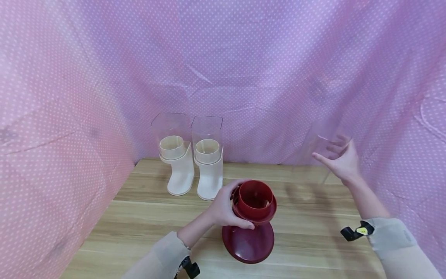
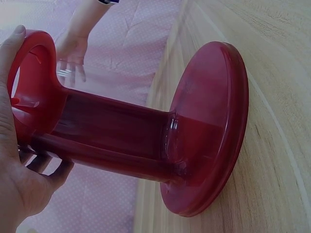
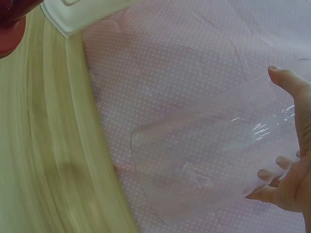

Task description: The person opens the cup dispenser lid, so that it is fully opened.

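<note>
My left hand [image 1: 224,207] grips the upper ring of a dark red dispenser stand [image 1: 248,245], fingers round one side and thumb at the front. A round red collar [image 1: 256,199] sits in the top of the stand. In the left wrist view the stand's broad round base [image 2: 218,126] rests on the table and its post rises to the ring. My right hand [image 1: 343,159] holds a clear plastic container [image 3: 204,150] in the air at the right, thumb and fingers spread round its sides. The container's lower rim is above the table.
Two cream dispensers stand side by side behind the red stand, the left one [image 1: 181,180] and the right one [image 1: 210,184], each with a clear container on top. The wooden table [image 1: 139,232] meets a pink dotted cloth [image 1: 244,77] at its back and sides.
</note>
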Motion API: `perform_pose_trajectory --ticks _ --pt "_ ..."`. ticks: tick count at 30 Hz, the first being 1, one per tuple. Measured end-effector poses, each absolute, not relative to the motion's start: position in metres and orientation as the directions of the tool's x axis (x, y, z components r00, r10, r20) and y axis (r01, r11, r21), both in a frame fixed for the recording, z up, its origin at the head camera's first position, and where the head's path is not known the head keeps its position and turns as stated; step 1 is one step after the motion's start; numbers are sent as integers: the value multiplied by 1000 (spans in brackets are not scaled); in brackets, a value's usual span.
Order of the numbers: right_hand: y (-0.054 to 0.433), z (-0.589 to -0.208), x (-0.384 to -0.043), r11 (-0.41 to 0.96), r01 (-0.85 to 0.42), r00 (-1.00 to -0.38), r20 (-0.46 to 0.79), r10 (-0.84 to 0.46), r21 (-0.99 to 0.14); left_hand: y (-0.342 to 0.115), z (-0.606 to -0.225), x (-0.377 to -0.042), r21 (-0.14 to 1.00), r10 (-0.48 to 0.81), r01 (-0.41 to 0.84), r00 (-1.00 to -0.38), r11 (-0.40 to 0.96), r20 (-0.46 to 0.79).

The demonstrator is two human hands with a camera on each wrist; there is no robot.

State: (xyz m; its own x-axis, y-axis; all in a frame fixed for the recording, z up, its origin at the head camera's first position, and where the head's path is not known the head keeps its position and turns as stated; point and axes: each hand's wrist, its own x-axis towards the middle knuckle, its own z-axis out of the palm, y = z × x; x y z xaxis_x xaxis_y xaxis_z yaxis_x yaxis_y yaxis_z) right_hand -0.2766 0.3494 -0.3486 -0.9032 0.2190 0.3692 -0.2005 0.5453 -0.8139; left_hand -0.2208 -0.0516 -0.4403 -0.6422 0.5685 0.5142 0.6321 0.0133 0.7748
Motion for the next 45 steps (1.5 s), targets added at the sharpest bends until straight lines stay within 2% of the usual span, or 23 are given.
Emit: perform_pose_trajectory --ticks 18,26,45 --pt "352 -384 -280 585 -172 -893 377 248 -792 -53 -441 -220 761 560 649 -638 21 529" --pt "354 -403 -284 653 -158 -887 397 237 -741 -52 -442 -220 777 567 630 -648 24 508" --pt "352 -424 -283 630 -128 -919 331 216 -766 -50 -440 -216 776 567 630 -647 22 510"
